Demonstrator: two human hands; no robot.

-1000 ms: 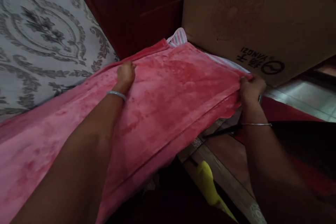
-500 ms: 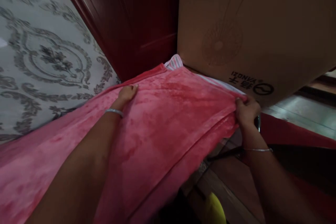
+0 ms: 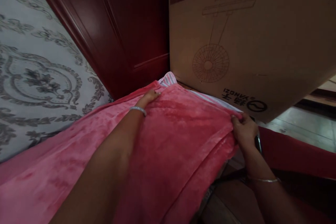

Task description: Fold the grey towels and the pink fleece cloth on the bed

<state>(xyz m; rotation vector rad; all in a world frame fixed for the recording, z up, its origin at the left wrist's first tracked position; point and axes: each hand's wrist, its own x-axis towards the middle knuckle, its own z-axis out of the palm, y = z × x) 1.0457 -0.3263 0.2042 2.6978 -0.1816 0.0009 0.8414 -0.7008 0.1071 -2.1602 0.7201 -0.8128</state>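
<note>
- In the head view, our right hand (image 3: pixel 244 131) had the near-right corner of the pink cloth (image 3: pixel 178 140) clamped between thumb and fingers.
- Our left hand (image 3: pixel 151 97) touched the cloth's upper part, across from the right-hand grip; we could not tell whether its fingers pinched the fabric or only pressed on it.
- The change was on the left: that hand had slid along the cloth, closer to the striped fabric (image 3: pixel 169 78) that poked out just beyond its fingertips. The right hand had kept the same corner.
- That put both hands by the far edge, with the pink cloth spread between them and back beneath the left forearm. In our judgement, this gave us better control of that edge, while the left side could slip if the fingers there were only resting.
- A pale striped strip also showed along the edge between our hands, running up to the right-hand grip.
- Beyond the right grip stood the cardboard carton (image 3: pixel 244 42), near the cloth's far edge; beyond the left hand was the dark red panel (image 3: pixel 136 38), with the patterned wall covering (image 3: pixel 42 77) farther left.
- Just beside our right wrist we saw a dark, shiny object (image 3: pixel 258 143), too obscured to name.
</note>
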